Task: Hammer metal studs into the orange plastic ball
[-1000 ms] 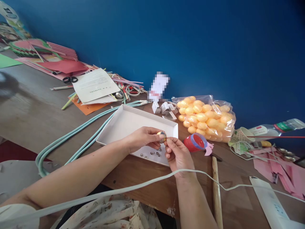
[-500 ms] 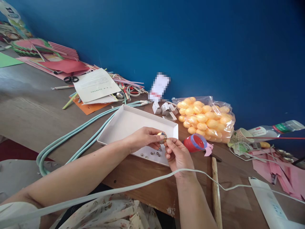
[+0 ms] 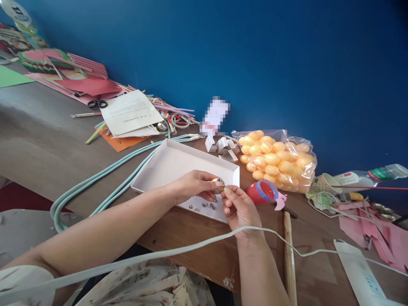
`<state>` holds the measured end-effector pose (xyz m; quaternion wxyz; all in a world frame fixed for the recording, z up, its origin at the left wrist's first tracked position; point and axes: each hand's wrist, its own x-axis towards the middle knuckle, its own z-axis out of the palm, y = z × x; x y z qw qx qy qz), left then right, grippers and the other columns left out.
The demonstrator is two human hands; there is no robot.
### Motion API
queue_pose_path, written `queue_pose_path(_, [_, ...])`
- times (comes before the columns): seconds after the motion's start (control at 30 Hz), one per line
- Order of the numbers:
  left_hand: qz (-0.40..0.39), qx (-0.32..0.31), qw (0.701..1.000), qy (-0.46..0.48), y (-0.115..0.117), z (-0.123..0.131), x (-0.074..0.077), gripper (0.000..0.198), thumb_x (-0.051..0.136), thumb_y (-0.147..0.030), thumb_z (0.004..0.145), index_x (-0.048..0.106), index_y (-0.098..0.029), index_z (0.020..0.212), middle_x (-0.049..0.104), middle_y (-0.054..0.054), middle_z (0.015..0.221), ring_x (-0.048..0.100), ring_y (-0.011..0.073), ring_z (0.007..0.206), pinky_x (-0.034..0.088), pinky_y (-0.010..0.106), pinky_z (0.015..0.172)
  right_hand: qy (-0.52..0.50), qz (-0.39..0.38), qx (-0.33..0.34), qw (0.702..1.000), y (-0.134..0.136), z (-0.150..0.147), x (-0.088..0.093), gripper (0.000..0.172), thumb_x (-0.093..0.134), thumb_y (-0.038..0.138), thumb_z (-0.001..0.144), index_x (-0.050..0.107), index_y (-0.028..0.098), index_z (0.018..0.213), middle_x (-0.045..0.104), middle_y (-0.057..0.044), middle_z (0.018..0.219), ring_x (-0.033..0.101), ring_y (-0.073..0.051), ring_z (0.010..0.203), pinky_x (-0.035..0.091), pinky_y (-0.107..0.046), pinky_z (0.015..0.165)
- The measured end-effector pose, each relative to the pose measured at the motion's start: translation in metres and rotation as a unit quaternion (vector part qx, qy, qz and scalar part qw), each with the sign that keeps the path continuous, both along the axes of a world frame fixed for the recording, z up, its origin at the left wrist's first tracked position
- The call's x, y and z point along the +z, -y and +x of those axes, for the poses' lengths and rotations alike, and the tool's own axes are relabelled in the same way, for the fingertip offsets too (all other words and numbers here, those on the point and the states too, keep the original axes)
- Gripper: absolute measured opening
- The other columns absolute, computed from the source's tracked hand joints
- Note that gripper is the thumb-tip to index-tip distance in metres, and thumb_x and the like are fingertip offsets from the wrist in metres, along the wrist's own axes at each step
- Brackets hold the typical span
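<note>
Above the right part of a shallow white box (image 3: 188, 159), my left hand (image 3: 193, 187) pinches a shiny gold rounded metal piece (image 3: 218, 183), which looks like a bell. The fingers of my right hand (image 3: 239, 206) are closed at the right edge of that piece. Whether they grip the piece itself or something tiny on it is hidden. Several small silver bead-like pieces (image 3: 204, 205) lie in the box beneath my hands. A red cup (image 3: 259, 192) with a blue rim stands just right of my right hand.
A clear bag of yellow-orange balls (image 3: 270, 157) lies behind the cup. Pale green cords (image 3: 105, 178) loop left of the box. A white cable (image 3: 178, 247) crosses in front of my forearms. Papers (image 3: 130, 112), scissors (image 3: 97, 104) and sticks lie left; a plastic bottle (image 3: 366, 176) lies right.
The view has shifted slightly. Both hands stay at the gold piece, which shows a little more of its rounded face than before.
</note>
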<state>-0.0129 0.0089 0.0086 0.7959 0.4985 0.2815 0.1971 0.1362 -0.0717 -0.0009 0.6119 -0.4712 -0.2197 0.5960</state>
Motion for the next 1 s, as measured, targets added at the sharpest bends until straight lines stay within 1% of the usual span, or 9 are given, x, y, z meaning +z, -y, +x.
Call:
queue_pose_path(0.3, [-0.017, 0.005, 1.0, -0.007, 0.0005, -0.0002, 0.0033, 0.04, 0.074, -0.046, 0.068, 0.07, -0.012, 0.088, 0.066, 0.004, 0.077, 0.056, 0.0091, 0.063, 0.047, 0.026, 0.068, 0.003, 0.001, 0.006, 1.0, 0.0002, 0.0005, -0.0013, 0.016, 0.08, 0.023, 0.066, 0.067, 0.015, 0.071, 0.062, 0.002, 0.062, 0.045, -0.002, 0.045, 0.04, -0.009, 0.036])
queue_pose_path(0.5, [-0.013, 0.005, 1.0, -0.011, 0.0016, 0.0002, 0.0055, 0.04, 0.074, -0.046, 0.068, 0.07, -0.011, 0.088, 0.066, 0.005, 0.077, 0.056, 0.0093, 0.063, 0.047, 0.026, 0.069, 0.005, 0.003, 0.005, 1.0, 0.0002, 0.0001, -0.001, 0.016, 0.08, 0.022, 0.066, 0.067, 0.015, 0.071, 0.062, 0.002, 0.063, 0.045, -0.002, 0.045, 0.04, -0.009, 0.037])
queue_pose_path(0.83, [-0.008, 0.005, 1.0, -0.008, 0.0008, -0.0005, 0.003, 0.041, 0.073, -0.046, 0.069, 0.07, -0.012, 0.092, 0.065, 0.005, 0.078, 0.056, 0.0095, 0.064, 0.048, 0.027, 0.07, 0.002, 0.006, -0.001, 1.0, -0.0003, 0.0002, 0.0003, 0.016, 0.08, 0.022, 0.065, 0.066, 0.015, 0.071, 0.062, 0.002, 0.063, 0.044, -0.002, 0.044, 0.04, -0.008, 0.036])
queue_pose_path(1.0, [-0.018, 0.001, 1.0, 0.004, 0.0004, -0.0013, 0.0015, 0.041, 0.074, -0.045, 0.068, 0.071, -0.012, 0.091, 0.066, 0.005, 0.079, 0.056, 0.0096, 0.064, 0.048, 0.027, 0.07, 0.002, 0.005, 0.001, 1.0, -0.0001, 0.0003, 0.001, 0.017, 0.081, 0.023, 0.064, 0.066, 0.016, 0.071, 0.062, 0.002, 0.062, 0.044, -0.002, 0.044, 0.04, -0.009, 0.036])
